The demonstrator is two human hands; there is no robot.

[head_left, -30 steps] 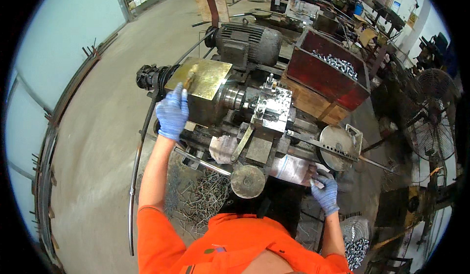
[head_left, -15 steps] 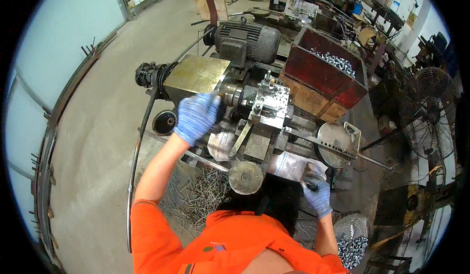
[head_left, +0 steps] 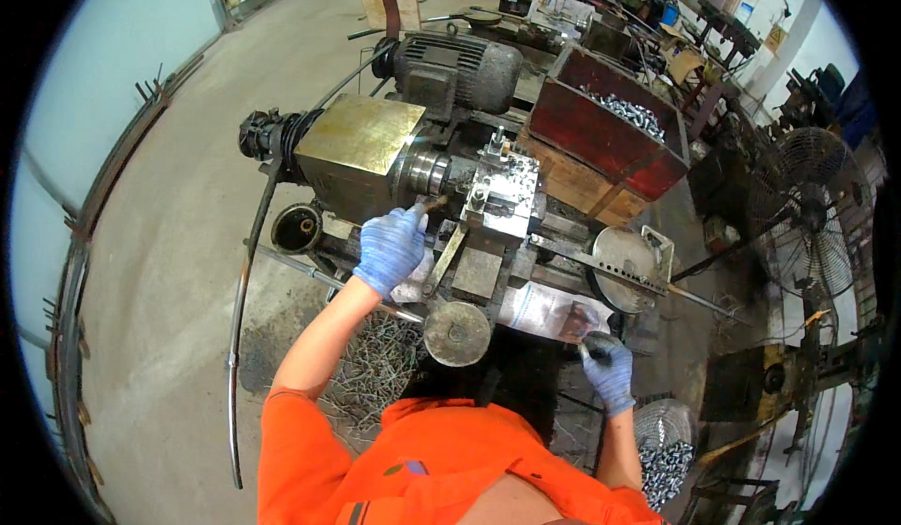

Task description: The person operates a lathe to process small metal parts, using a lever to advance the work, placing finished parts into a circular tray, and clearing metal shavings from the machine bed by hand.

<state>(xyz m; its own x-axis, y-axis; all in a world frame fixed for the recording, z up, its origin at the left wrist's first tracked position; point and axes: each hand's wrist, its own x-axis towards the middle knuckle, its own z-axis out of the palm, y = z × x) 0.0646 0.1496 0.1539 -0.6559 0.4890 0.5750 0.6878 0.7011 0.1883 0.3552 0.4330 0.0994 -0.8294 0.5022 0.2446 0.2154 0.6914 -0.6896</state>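
My left hand (head_left: 389, 253), in a blue-striped knit glove, is closed round a small brush (head_left: 435, 204) with a brownish bristly tip. The brush is just in front of the gap between the round metal chuck (head_left: 428, 170) and the shiny tool block (head_left: 504, 192) of a small lathe. A brass-coloured cover (head_left: 361, 133) tops the headstock behind the chuck. My right hand (head_left: 610, 375), gloved alike with darkened fingertips, is curled at the near right corner of a stained printed paper sheet (head_left: 544, 314). What its fingers hold, if anything, is hidden.
A red metal bin (head_left: 610, 136) of small shiny metal parts stands behind the lathe, beside a motor (head_left: 457, 73). A basket (head_left: 666, 422) of similar parts is at lower right. Metal scraps (head_left: 375, 361) cover the floor at left. A caged fan (head_left: 807, 206) stands right.
My left hand has drawn back from the chuck toward me, bringing the brush out in front of it. My right hand stays near the paper's corner. The whole view has shifted slightly.
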